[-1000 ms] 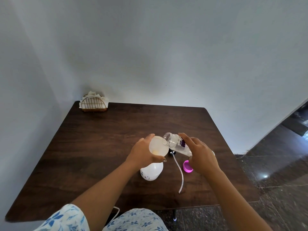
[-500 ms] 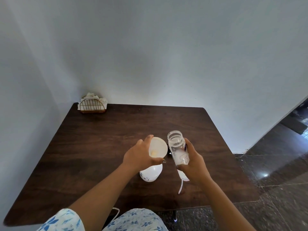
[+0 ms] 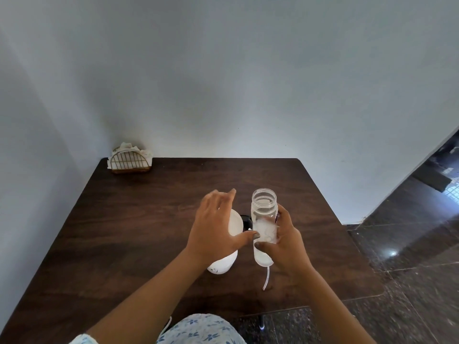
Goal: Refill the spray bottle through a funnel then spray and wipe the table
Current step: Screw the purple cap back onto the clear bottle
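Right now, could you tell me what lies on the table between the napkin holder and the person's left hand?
In the head view, only bare dark tabletop lies between the napkin holder and the left hand.

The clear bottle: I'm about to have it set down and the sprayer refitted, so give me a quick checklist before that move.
1. Clear bottle upright, mouth up: ok.
2. Right hand gripping its lower half: ok.
3. Left hand off the funnel, fingers spread: ok.
4. Funnel seated in the white spray bottle: cannot tell, the hand hides the neck.
5. Dip tube within reach on the table: ok; the sprayer head is mostly hidden.
6. Spills on the table: none visible, ok.
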